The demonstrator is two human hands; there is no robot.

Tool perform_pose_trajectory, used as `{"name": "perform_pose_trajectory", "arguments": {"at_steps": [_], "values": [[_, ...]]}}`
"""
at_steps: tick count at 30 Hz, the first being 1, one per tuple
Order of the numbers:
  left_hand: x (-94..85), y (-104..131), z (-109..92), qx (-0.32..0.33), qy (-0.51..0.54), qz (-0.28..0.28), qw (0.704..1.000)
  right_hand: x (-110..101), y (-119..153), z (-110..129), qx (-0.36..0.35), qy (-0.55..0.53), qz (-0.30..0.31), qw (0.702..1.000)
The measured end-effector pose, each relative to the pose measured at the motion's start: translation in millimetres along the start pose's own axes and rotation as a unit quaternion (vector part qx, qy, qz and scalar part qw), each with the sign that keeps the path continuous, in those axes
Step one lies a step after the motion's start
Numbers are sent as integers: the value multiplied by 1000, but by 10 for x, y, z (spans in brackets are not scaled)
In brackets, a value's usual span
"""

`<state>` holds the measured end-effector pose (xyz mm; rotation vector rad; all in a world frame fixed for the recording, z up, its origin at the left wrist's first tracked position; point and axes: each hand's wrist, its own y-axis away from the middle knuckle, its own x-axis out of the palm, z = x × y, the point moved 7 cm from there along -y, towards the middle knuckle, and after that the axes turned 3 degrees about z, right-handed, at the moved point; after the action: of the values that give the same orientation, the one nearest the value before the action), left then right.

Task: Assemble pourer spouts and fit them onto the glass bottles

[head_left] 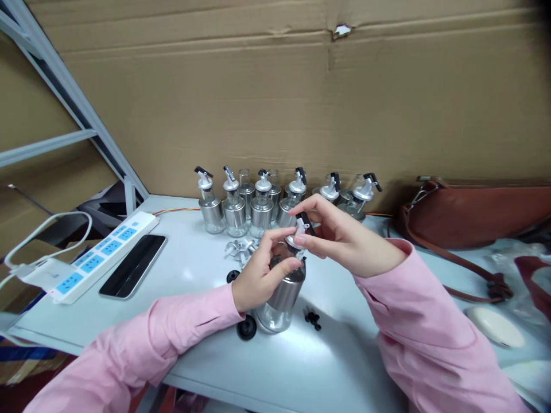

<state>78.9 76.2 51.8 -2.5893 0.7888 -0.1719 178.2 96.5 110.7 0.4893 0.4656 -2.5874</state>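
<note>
A glass bottle with a metal sleeve (284, 295) stands slightly tilted on the table in front of me. My left hand (262, 275) is closed around its neck, thumb in front. At the top, the fingers and thumb of my right hand (338, 235) grip the silver pourer cap (298, 236), which has a black lever. Part of the neck is hidden by my fingers. Close by lie small black parts (313, 318), a round black cap (247, 327) and, behind my left hand, a pile of silver pieces (241, 249).
Behind, several similar bottles (235, 215) stand in rows against cardboard (215, 103). To the left are a power strip (103, 255), a phone (134, 267) and a metal frame (77, 97). A brown bag (477, 215) and a white oval object (495, 326) lie to the right.
</note>
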Motion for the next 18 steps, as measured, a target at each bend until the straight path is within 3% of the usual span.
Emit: {"name": "perform_pose_trajectory", "arguments": {"at_steps": [9,12,15,18], "values": [[54,36,1,-4,16,22,1000,25,57,52,21,-30,46,998],[27,0,-67,-9,41,10,999,11,64,102,3,7,19,1000],[-193,-102,-312,32,34,-55,997,-59,71,214,-46,3,-43,998],[-575,-187,-751,147,-8,-124,981,-142,98,300,-65,-37,-94,993]]}}
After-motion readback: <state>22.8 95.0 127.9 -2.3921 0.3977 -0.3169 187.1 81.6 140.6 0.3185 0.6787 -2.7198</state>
